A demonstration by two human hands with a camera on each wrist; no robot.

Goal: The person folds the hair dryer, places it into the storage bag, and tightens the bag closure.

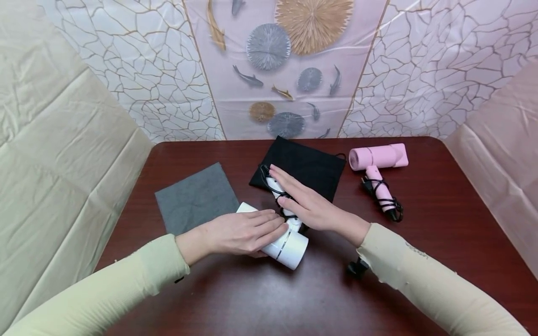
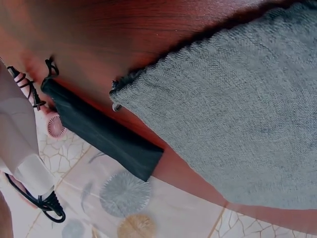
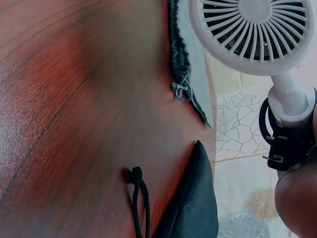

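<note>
In the head view we are seeing a white plastic hair dryer (image 1: 293,250) with a cylindrical barrel, lying slantwise near the centre of the frame, slightly below the middle. The person's left hand (image 1: 241,234) is gripping the barrel, its fingers lying over the upper side. The right hand (image 1: 313,207) is resting along the handle; we are finding its grip unclosed, with the fingers extended towards the handle's end. A thin black cord (image 1: 265,173) is winding about that handle. In the right wrist view we are observing the dryer's round slotted vent (image 3: 255,11) at the upper right, with a black plug (image 3: 282,153) below it. Whether the dryer is touching the bench, we cannot tell.

Left of centre, a flat grey cloth pouch (image 1: 195,198) is lying on the dark red-brown wooden bench (image 1: 235,303). Above and right of centre, a black cloth drawstring pouch (image 1: 308,163) is lying partly behind the right hand. At the right, well apart from the white dryer, a pink hair dryer (image 1: 380,156) is lying with its own black cord wrapped around the handle. Behind the bench we are noting a pale patterned fabric backdrop (image 1: 126,60) filling the upper frame.
</note>
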